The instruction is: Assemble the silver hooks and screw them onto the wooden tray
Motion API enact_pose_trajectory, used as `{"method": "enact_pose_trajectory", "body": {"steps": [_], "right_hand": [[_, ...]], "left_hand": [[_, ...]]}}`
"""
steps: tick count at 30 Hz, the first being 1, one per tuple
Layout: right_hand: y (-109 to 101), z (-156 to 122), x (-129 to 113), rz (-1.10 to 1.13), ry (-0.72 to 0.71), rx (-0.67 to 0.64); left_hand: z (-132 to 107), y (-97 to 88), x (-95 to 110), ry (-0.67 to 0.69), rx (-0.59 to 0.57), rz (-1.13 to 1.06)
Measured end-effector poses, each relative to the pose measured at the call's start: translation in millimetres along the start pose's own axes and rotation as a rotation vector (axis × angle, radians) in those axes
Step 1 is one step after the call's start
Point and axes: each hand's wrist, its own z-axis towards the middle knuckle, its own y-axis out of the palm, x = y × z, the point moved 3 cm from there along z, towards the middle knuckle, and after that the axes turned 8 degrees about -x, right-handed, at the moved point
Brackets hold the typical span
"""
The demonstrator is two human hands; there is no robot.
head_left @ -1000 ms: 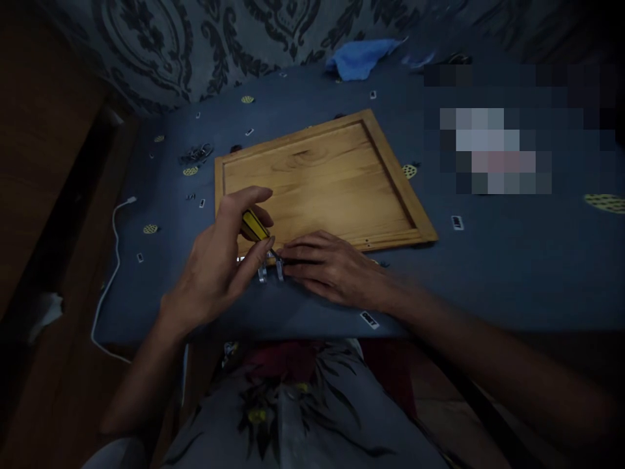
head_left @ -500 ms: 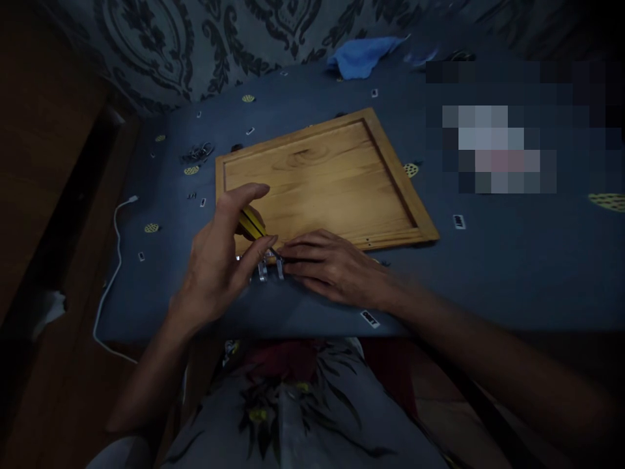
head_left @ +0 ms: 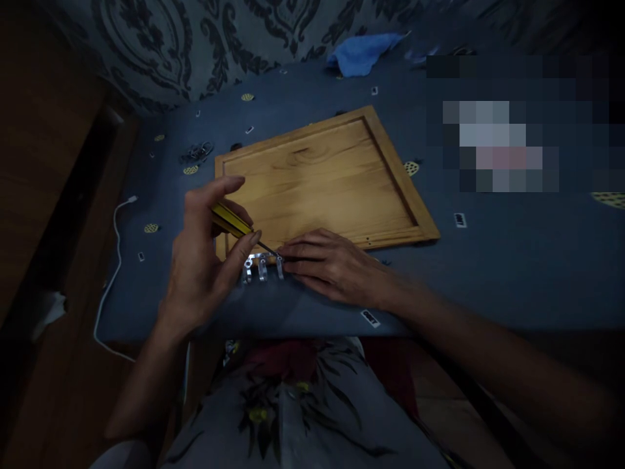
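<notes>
With our left hand (head_left: 201, 257) we hold a yellow-handled screwdriver (head_left: 233, 222) between thumb and fingers. Its shaft slants right from them to the metal hook rail (head_left: 263, 268), 3 hooks showing. Beyond the fingers lies the framed wooden panel (head_left: 317, 179). Our right hand (head_left: 334, 268) keeps close-set fingers at its near edge; whether they grip anything, we cannot tell.

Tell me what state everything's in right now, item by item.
Left hand, gripping the screwdriver
Screwdriver, tilted, tip down by the hooks
Right hand, palm down, fingers near the tip
Hooks, at the panel's near edge; fastening unclear
Panel, recessed side up
Cloth, crumpled
Cable, uncoiled, connector unplugged
</notes>
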Motion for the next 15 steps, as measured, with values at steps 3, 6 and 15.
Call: {"method": "enact_pose_trajectory", "body": {"steps": [3,6,15], "right_hand": [[0.4,-0.3,0.6,0.008,0.016,-0.01],[-0.1,0.2,0.4,0.01,0.01,-0.003],[-0.3,1.3,0.8,-0.005,-0.016,0.044]], "left_hand": [[-1.1,2.2,0.0,0.004,-0.017,0.045],[-1.7,4.6,-0.5,0.013,-0.024,0.076],[-2.3,7.4,-5.9,0.059,-0.053,0.06]]}}
